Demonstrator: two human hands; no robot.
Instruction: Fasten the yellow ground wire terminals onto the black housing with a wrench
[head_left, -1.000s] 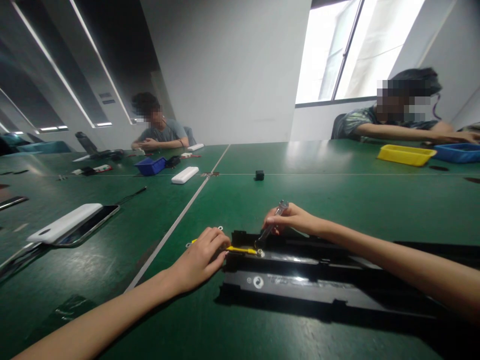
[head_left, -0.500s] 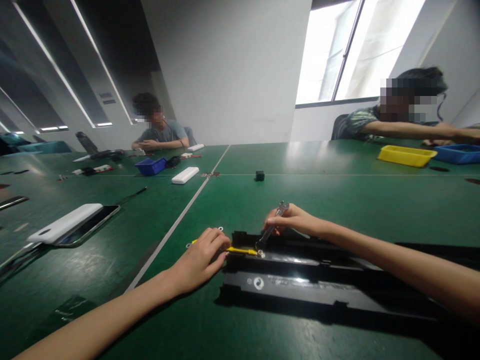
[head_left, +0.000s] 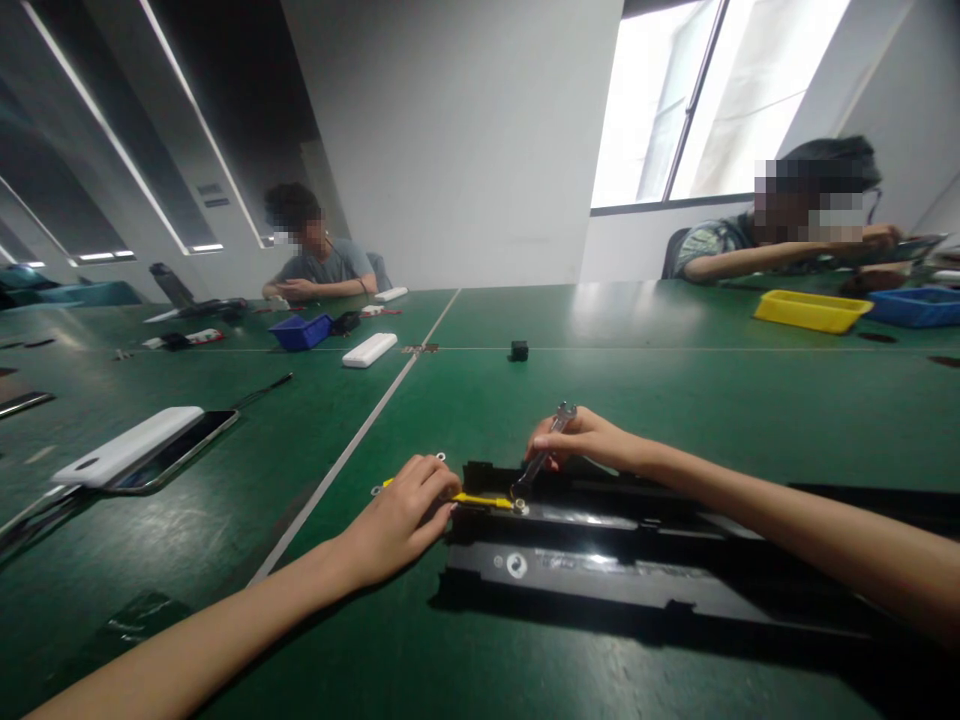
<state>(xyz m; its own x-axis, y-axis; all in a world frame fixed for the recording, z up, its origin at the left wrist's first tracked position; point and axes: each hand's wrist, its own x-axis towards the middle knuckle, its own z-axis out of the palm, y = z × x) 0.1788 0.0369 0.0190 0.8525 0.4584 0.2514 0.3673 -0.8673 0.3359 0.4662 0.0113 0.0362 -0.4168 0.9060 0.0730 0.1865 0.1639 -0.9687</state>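
My right hand (head_left: 574, 438) is closed round a silver wrench (head_left: 546, 446), held tilted, its lower end beside a ring terminal and nut (head_left: 519, 507). The terminal ends a yellow cable (head_left: 484, 500) that lies along the left end of a long black housing (head_left: 637, 575). My left hand (head_left: 414, 505) has its fingers closed on the cable just left of the housing. Other ring ends (head_left: 441, 457) stick out behind the left hand. Whether the wrench's lower end touches the nut cannot be made out.
A black cube (head_left: 519, 351) sits beyond my hands. On the left are a white power bank (head_left: 131, 445), a phone (head_left: 180, 455) and another white block (head_left: 370, 350). Blue (head_left: 301, 332) and yellow (head_left: 812, 311) bins stand farther back. Two people sit across the green table (head_left: 420, 410).
The person at the right has drawn their arms back and up, away from the bins, and now holds something. My hands and the wrench look almost unmoved.
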